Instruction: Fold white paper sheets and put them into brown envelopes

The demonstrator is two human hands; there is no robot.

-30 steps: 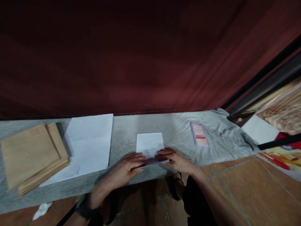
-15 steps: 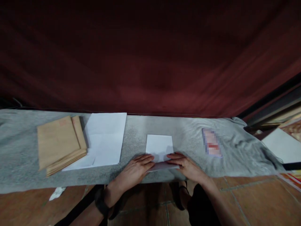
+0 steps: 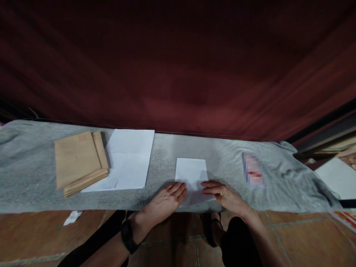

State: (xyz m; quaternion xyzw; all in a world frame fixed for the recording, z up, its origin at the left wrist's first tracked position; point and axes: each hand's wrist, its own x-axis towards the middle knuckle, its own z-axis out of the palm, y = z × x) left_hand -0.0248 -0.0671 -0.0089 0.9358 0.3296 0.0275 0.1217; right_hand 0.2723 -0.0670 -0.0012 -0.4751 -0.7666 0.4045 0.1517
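Observation:
A folded sheet of white paper [image 3: 191, 170] lies on the grey cloth in front of me, its near edge a little raised. My left hand [image 3: 171, 196] rests flat over the paper's lower left side with the fingers stretched out. At the right edge, my right hand [image 3: 224, 194] has its fingers closed on the paper near the lower corner. The underside of the near fold is hidden by my hands. On my left wrist is a dark band [image 3: 128, 235].
Left on the grey cloth [image 3: 164, 148], brown envelopes [image 3: 76, 157] are stacked, overlapping larger white sheets [image 3: 129, 159]. A blurred, pinkish flat item [image 3: 253, 170] lies to the right. A dark red curtain [image 3: 178, 74] hangs behind. Crumpled white paper [image 3: 72, 217] is on the tiled floor.
The near flap of the paper lies flatter than before. My left hand has slid slightly over the paper; the right has barely moved. The view has shifted a little.

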